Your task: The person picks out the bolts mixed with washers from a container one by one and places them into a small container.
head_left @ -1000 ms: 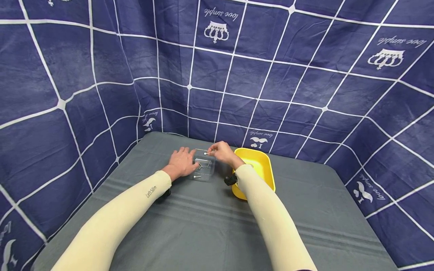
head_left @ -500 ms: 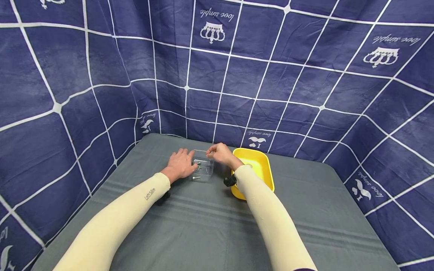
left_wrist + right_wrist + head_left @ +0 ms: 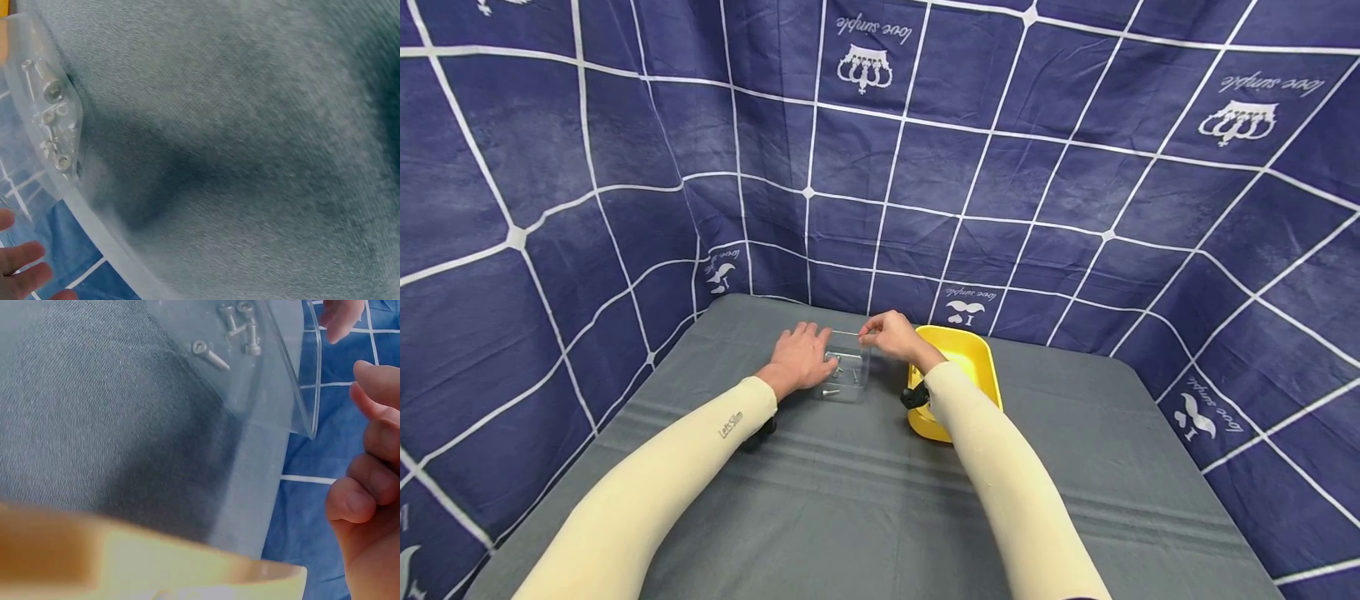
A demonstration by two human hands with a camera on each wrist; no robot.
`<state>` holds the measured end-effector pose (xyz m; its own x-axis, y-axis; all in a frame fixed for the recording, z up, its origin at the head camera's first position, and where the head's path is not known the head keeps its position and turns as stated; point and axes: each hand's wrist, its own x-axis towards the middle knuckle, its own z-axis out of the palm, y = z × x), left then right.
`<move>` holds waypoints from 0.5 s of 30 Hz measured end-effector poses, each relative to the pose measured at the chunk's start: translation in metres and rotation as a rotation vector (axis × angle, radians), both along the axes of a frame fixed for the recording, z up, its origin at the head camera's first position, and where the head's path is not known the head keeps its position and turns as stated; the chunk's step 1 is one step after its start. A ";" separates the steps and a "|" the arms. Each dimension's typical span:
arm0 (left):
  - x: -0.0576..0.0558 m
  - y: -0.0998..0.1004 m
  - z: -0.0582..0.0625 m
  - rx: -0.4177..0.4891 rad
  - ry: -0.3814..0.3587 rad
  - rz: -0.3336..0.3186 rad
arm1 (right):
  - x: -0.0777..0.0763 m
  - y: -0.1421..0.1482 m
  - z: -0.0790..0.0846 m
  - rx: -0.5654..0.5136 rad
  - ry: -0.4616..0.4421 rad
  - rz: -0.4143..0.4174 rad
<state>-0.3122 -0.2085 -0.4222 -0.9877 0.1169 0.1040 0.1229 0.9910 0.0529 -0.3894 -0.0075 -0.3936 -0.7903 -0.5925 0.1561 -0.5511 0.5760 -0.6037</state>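
A small clear plastic box [image 3: 847,381] stands on the grey table [image 3: 850,500] and holds several silver screws [image 3: 833,360]. My left hand [image 3: 801,358] lies flat with straight fingers against the box's left side; its fingertips [image 3: 22,269] show beside the box [image 3: 94,212] and the screws [image 3: 53,94]. My right hand [image 3: 887,335] hovers over the box's far right corner. In the right wrist view its fingers [image 3: 369,425] are loosely curled next to the box wall [image 3: 294,381], thumb and forefinger apart, nothing between them. Screws [image 3: 240,319] lie inside.
A yellow bin [image 3: 981,367] stands just right of the box, under my right forearm; its rim [image 3: 125,562] fills the bottom of the right wrist view. Blue checked cloth walls close in the table at the back and both sides.
A second ago my right hand pinched a small screw over the box; now no screw shows in its fingers. The left hand has stayed against the box.
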 end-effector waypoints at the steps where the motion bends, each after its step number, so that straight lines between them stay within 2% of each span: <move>1: -0.001 0.001 0.000 -0.001 0.001 -0.002 | 0.000 0.001 0.001 0.000 0.007 0.000; 15: -0.006 0.023 0.003 -0.010 -0.014 -0.041 | -0.003 0.023 0.001 -0.003 -0.029 -0.062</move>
<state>-0.3186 -0.1854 -0.4197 -0.9834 0.1578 0.0891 0.1623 0.9857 0.0451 -0.3928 0.0160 -0.3930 -0.8297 -0.5419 0.1343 -0.4967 0.6066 -0.6208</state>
